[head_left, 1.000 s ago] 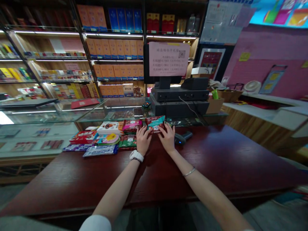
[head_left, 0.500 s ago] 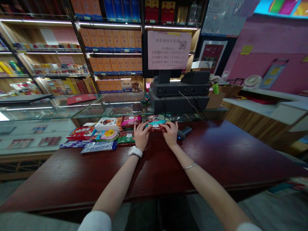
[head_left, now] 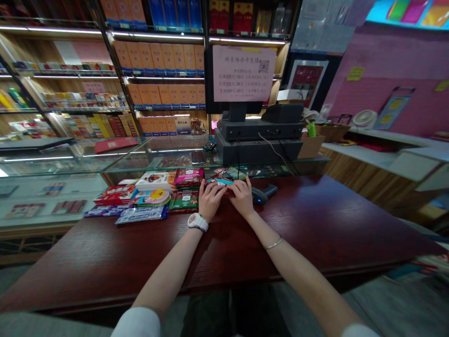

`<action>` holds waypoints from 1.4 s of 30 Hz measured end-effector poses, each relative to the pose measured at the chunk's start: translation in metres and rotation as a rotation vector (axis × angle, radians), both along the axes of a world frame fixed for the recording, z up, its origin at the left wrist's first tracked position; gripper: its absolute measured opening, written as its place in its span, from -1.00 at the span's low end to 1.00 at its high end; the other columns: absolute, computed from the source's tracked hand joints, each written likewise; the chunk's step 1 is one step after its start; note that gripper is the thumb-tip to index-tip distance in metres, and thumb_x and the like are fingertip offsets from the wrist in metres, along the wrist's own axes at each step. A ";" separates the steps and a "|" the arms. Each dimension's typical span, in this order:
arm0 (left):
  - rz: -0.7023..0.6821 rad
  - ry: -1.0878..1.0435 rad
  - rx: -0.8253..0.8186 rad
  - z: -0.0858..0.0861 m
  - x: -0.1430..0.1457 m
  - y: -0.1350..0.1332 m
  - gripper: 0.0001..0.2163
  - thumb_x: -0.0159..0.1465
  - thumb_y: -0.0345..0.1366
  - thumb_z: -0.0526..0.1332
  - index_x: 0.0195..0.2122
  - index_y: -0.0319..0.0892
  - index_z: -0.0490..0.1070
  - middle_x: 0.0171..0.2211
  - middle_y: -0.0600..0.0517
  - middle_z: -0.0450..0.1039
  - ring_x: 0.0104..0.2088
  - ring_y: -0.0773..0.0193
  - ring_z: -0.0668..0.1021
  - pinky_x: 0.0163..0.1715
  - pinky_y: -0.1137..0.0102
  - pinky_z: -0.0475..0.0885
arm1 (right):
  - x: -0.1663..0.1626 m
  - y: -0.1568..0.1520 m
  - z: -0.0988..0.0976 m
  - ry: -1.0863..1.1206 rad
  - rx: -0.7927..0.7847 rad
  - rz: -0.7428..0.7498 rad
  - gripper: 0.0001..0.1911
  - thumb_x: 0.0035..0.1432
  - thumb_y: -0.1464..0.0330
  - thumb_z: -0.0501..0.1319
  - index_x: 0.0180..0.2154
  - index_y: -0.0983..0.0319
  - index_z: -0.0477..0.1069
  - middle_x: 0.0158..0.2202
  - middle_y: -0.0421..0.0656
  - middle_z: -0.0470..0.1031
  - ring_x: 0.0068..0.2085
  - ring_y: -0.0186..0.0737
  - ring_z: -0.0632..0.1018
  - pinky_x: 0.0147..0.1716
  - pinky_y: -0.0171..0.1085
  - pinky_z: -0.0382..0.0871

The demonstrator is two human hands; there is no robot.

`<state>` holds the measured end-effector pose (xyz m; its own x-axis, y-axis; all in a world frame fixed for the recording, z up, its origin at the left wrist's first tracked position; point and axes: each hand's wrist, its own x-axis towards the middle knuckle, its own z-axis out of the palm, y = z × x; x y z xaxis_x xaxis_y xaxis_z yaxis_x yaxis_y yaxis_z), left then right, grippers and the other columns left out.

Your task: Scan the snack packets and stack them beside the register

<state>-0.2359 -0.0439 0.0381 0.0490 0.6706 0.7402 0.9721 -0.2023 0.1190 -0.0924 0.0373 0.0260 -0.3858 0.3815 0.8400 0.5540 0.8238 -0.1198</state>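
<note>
A red and teal snack packet lies flat on the dark red wooden counter, at its far edge. My left hand, with a white watch on the wrist, rests on the packet's left end with its fingers laid over it. My right hand, with a thin bracelet, presses on the packet's right end. Both hands lie fairly flat on the packet. To the left of my left hand lies a group of several snack packets, among them a green one and a pink one.
A black handheld scanner lies just right of my right hand. Behind it stands a black till with a pink notice on its screen. A glass display case runs left; shelves of boxed goods fill the back wall.
The packet was held upright between both hands a second ago. It has come down flat onto the counter, and both hands now lie on top of it.
</note>
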 end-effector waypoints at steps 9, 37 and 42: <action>0.025 -0.086 0.072 -0.001 -0.024 0.006 -0.74 0.36 -0.36 0.08 -0.05 0.02 0.51 -0.08 0.06 0.60 0.06 0.19 0.50 0.40 0.00 -0.09 | 0.012 0.020 0.001 0.014 -0.116 0.055 -0.72 0.21 0.46 0.14 -0.12 0.10 0.53 -0.10 -0.19 0.62 0.04 -0.12 0.51 0.35 0.15 -0.09; 0.121 0.046 0.103 -0.002 -0.030 0.004 -0.65 0.29 -0.41 0.17 0.04 0.09 0.50 0.00 0.01 0.54 0.04 0.11 0.49 0.37 0.02 -0.03 | 0.013 0.015 -0.002 -0.002 0.094 -0.032 -0.71 0.30 0.38 0.15 -0.02 0.02 0.53 -0.05 -0.20 0.60 0.10 -0.07 0.43 0.35 0.20 -0.19; 0.189 -0.070 -0.019 0.002 -0.018 0.002 -0.58 0.27 -0.14 0.26 0.17 0.07 0.40 0.11 -0.05 0.46 0.11 -0.01 0.45 0.35 -0.07 -0.07 | 0.015 0.020 -0.003 0.028 0.124 -0.064 -0.76 0.28 0.36 0.18 -0.10 0.05 0.57 -0.18 -0.19 0.62 -0.05 -0.10 0.47 0.35 0.16 -0.13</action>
<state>-0.2535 -0.0419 0.0400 -0.1306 0.6768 0.7245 0.9817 -0.0138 0.1898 -0.0777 0.0573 0.0230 -0.3400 0.2975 0.8921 0.6035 0.7966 -0.0356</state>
